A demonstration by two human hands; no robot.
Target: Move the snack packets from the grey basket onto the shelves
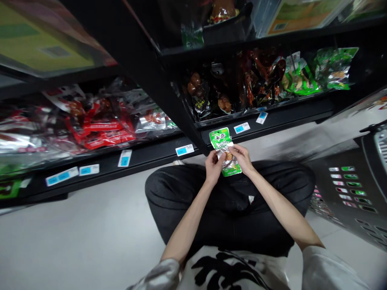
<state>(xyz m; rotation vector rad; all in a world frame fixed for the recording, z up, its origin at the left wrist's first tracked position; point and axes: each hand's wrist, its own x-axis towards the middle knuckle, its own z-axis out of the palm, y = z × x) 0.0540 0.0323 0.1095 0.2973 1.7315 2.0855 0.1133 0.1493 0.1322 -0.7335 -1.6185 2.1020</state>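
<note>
A green and silver snack packet (220, 139) with a see-through middle is held upright in front of the lower shelf, above my crossed legs. My left hand (214, 166) grips its left edge, the thumb lying over the front. On the opposite edge my right hand (242, 159) pinches the packet, its thumb also on the front. The fingers behind the packet are hidden. Just beyond it runs the shelf's black front edge (217, 131) with price tags.
Red snack packets (105, 125) lie on the left shelf. Dark packets (198, 94) and green packets (337, 68) fill the right one. A grey slotted basket (338, 161) stands at my right. A black post (145, 60) divides the shelves.
</note>
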